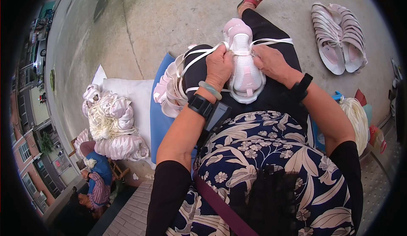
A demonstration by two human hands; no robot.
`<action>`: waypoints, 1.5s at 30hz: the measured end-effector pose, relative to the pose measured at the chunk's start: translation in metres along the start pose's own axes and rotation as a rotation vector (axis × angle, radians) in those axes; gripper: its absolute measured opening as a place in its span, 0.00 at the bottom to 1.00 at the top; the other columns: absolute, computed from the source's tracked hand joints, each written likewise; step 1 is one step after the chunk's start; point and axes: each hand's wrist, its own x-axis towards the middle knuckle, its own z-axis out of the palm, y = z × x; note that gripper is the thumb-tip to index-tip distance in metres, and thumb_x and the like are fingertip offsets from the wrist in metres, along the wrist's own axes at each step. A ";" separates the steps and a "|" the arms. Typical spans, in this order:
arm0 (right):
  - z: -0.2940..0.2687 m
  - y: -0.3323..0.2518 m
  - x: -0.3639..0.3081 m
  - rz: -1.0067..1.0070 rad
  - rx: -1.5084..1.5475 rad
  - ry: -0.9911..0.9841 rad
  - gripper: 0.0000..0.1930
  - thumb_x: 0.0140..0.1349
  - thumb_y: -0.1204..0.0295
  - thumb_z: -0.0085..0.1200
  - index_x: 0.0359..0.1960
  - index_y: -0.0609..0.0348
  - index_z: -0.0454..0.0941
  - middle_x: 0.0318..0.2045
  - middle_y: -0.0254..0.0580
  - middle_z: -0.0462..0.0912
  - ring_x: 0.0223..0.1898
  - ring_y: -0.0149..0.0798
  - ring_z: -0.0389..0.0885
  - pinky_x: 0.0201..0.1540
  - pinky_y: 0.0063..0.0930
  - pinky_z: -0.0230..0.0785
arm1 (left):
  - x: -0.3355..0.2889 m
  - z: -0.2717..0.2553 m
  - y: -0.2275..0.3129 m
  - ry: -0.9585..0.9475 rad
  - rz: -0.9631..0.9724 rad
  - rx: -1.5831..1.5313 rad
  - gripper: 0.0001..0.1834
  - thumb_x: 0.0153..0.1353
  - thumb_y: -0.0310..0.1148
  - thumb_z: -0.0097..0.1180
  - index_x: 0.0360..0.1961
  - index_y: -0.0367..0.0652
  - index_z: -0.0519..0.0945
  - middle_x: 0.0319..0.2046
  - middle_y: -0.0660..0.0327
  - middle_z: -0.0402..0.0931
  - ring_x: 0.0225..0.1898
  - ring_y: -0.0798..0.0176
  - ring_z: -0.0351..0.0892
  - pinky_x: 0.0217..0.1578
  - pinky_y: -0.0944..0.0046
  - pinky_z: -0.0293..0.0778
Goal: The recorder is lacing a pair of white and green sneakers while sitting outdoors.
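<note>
A pink and white shoe upper (245,75) lies lengthwise across my lap, its heel end toward me. My left hand (218,65) is closed at its left side, pinching a flat white shoelace (193,61) that loops away to the left. On the other side my right hand (274,64) is closed too, with fingers around the lace near the eyelets. Another lace end (277,40) stretches right over my dark trouser leg. Beside my left thigh rests a stack of more pink uppers (169,85), partly hidden by laces and my arm.
Nested striped uppers (339,36) lie on the concrete at the far right. Left, bundled uppers (123,147) and loose cream laces (104,117) sit on a white sheet (140,92) by a blue cloth (159,108). A lace hank (355,121) hangs right. Another person (97,185) sits lower left.
</note>
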 end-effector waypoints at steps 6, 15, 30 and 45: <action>0.000 0.003 -0.001 0.014 0.001 -0.016 0.10 0.54 0.69 0.44 0.33 0.63 0.67 0.30 0.54 0.73 0.36 0.53 0.73 0.40 0.42 0.65 | -0.005 -0.007 0.002 -0.003 -0.135 -0.292 0.07 0.60 0.29 0.46 0.28 0.37 0.72 0.17 0.67 0.69 0.22 0.75 0.68 0.25 0.72 0.69; 0.000 0.001 0.001 0.071 -0.032 -0.078 0.11 0.54 0.67 0.44 0.33 0.63 0.67 0.30 0.54 0.73 0.36 0.54 0.73 0.40 0.43 0.66 | -0.001 -0.013 0.008 0.013 0.019 -0.457 0.09 0.64 0.31 0.43 0.29 0.38 0.69 0.21 0.65 0.69 0.24 0.75 0.68 0.31 0.72 0.71; 0.001 0.002 0.001 0.068 -0.006 -0.052 0.11 0.54 0.68 0.44 0.31 0.65 0.69 0.29 0.56 0.74 0.35 0.55 0.74 0.39 0.43 0.66 | 0.007 -0.013 0.021 -0.024 0.090 -0.247 0.08 0.63 0.30 0.42 0.28 0.37 0.67 0.18 0.64 0.68 0.22 0.74 0.70 0.27 0.71 0.71; 0.004 0.004 0.000 0.076 -0.020 -0.039 0.10 0.53 0.69 0.43 0.30 0.65 0.69 0.28 0.56 0.74 0.33 0.55 0.74 0.37 0.44 0.66 | 0.005 -0.010 0.038 -0.130 0.332 0.057 0.05 0.58 0.29 0.46 0.30 0.38 0.68 0.25 0.46 0.68 0.30 0.41 0.70 0.30 0.56 0.68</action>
